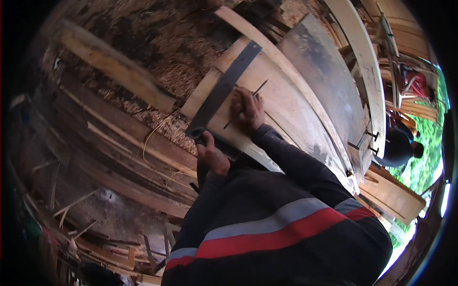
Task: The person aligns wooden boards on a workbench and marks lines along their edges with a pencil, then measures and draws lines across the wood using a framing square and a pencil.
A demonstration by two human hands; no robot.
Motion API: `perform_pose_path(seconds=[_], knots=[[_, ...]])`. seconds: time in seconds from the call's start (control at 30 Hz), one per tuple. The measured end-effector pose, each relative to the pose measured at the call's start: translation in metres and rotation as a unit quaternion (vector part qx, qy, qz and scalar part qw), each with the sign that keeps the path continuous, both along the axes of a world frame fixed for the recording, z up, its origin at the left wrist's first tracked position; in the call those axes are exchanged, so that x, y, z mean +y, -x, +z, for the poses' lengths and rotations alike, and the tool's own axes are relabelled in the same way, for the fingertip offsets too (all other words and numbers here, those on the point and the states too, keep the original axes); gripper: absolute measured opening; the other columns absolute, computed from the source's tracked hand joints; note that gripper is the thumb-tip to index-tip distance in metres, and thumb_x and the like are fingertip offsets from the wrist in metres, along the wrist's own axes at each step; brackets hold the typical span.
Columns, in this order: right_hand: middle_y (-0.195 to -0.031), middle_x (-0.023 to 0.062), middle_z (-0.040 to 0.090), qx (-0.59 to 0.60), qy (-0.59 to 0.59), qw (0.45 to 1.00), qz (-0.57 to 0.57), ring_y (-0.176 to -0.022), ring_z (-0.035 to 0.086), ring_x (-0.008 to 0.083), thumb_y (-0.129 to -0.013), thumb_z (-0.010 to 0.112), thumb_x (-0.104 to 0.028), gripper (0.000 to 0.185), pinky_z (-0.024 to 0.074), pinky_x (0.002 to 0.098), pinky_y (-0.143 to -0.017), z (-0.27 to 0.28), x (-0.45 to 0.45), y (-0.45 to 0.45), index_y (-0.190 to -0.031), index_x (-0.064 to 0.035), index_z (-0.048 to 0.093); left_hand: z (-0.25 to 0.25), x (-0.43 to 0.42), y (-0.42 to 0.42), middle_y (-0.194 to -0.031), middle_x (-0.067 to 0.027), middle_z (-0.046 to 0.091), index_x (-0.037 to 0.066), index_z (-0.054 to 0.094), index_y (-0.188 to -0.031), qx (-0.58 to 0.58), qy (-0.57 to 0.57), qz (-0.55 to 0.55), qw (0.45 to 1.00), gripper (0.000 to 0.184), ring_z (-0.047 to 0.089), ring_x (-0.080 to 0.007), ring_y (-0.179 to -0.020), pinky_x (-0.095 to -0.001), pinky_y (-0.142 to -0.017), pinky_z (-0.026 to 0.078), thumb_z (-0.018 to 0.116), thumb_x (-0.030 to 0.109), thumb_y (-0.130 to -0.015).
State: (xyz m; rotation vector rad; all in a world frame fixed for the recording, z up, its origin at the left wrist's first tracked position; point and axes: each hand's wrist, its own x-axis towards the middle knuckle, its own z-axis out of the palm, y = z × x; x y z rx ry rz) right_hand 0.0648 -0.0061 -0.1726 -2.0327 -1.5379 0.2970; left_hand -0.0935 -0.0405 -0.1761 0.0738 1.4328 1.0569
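A wooden board lies before me with a dark carpenter's square set across it. My left hand is closed on the near corner of the square, its thumb resting on top. My right hand is over the board just right of the square's blade. Its fingers are curled around a thin, dark, pencil-like stick, whose ends show on both sides of the hand. The fingertips are close to the blade; whether they touch it is hard to make out.
A curved wooden strip runs along the board's far side. Beyond it are a grey panel and clamps. A loose plank lies at upper left over wood shavings. Another person is at the right.
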Motion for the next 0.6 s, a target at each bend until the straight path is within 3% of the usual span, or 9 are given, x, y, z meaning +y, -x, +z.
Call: perform_pose_path(seconds=[0.2,0.27,0.6], knots=[[-0.122,0.0140,0.064,0.008,0.003,1.000,-0.009,-0.106,0.057,0.0368,-0.092,0.064,-0.018,0.037,0.0423,0.0466,-0.095,0.010,0.004,0.001,-0.127,-0.0094,0.057,0.019,0.006,0.000,-0.127,-0.0103,0.059,-0.003,0.052,-0.130,-0.033,-0.001,0.000,0.999,0.041,0.053,-0.0199,-0.117,-0.0334,-0.106,0.038,0.063,0.024,-0.100],[-0.117,0.0159,0.067,0.001,-0.011,1.000,-0.008,-0.105,0.062,0.0356,-0.094,0.064,-0.017,0.029,0.0449,0.0456,-0.093,0.013,0.006,0.002,-0.121,-0.0066,0.060,0.027,0.010,0.000,-0.124,-0.0092,0.060,-0.002,0.053,-0.128,-0.058,0.029,0.012,0.998,0.040,0.054,-0.0191,-0.114,-0.0329,-0.103,0.040,0.064,0.024,-0.100],[-0.119,0.0159,0.066,0.000,0.005,1.000,-0.013,-0.105,0.061,0.0363,-0.093,0.065,-0.016,0.029,0.0451,0.0463,-0.094,0.011,0.006,0.002,-0.120,-0.0072,0.060,0.014,-0.001,0.003,-0.118,-0.0088,0.061,0.000,0.056,-0.126,-0.019,-0.021,-0.039,0.999,0.044,0.059,-0.0217,-0.104,-0.0359,-0.094,0.048,0.069,0.030,-0.096]])
